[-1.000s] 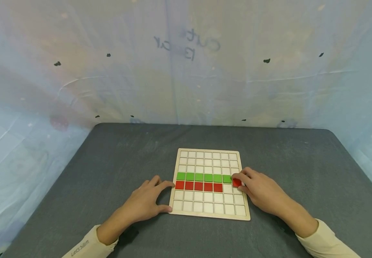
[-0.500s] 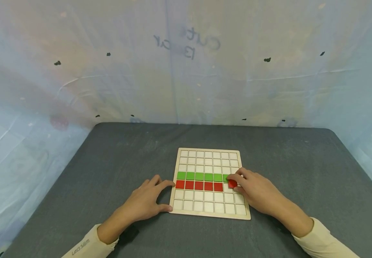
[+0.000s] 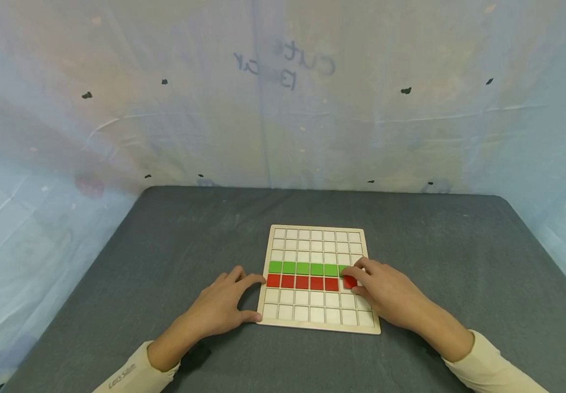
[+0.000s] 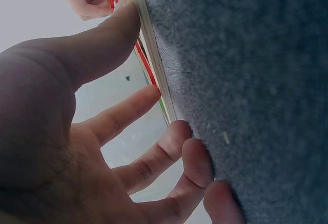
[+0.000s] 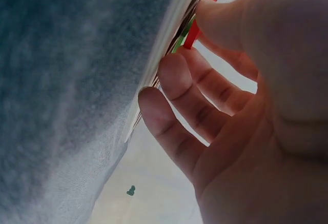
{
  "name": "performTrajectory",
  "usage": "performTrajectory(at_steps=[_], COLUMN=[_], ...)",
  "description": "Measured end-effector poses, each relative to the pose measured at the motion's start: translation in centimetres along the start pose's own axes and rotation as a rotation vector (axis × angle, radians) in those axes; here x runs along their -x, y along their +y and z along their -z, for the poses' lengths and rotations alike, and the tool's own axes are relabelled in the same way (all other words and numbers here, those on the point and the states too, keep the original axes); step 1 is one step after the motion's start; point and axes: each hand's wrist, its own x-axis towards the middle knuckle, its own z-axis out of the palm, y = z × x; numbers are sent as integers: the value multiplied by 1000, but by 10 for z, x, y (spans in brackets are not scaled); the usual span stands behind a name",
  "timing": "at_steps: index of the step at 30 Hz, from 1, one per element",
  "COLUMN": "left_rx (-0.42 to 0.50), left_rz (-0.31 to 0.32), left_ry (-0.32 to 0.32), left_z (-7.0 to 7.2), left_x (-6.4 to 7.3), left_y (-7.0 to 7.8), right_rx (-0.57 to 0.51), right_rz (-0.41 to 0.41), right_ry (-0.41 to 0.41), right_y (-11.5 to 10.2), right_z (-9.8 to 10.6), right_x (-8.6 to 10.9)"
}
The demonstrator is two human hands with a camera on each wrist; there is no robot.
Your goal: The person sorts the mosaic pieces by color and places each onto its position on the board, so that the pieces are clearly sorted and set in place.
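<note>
A square wooden grid board [image 3: 317, 315] lies on the dark table. Across it runs a row of green tiles [image 3: 303, 268], with a row of red tiles [image 3: 302, 282] just below. My right hand [image 3: 393, 295] pinches a loose red tile [image 3: 349, 283] between thumb and fingers, low over the cell right of the red row; in the right wrist view this red tile [image 5: 191, 34] stands tilted above the board. The hand partly covers the last green tile. With fingers spread, my left hand [image 3: 219, 305] touches the board's left edge with thumb and index fingertip.
The dark cloth-covered table [image 3: 204, 229] surrounds the board. Behind it hangs a pale sheet [image 3: 312, 136] with dark marks and mirrored writing. A small dark object [image 3: 196, 357] lies near the left sleeve.
My right hand has moved the red tile leftward and slightly toward me, from the rightmost column to the cell beside the red row. My left hand stays at the board's edge.
</note>
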Motion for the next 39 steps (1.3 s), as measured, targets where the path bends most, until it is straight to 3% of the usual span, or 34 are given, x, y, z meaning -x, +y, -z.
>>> performTrajectory(at_steps=[25,39], left_rx=[-10,-25], left_rz=[-2,5], left_ry=[12,17], left_z=[0,-1], left_x=[1,0], left_y=[-1,-1], right_rx=[0,-15], right_rz=[34,12], right_ry=[16,18], right_y=[-2,-3], right_z=[0,0], right_x=[0,-1])
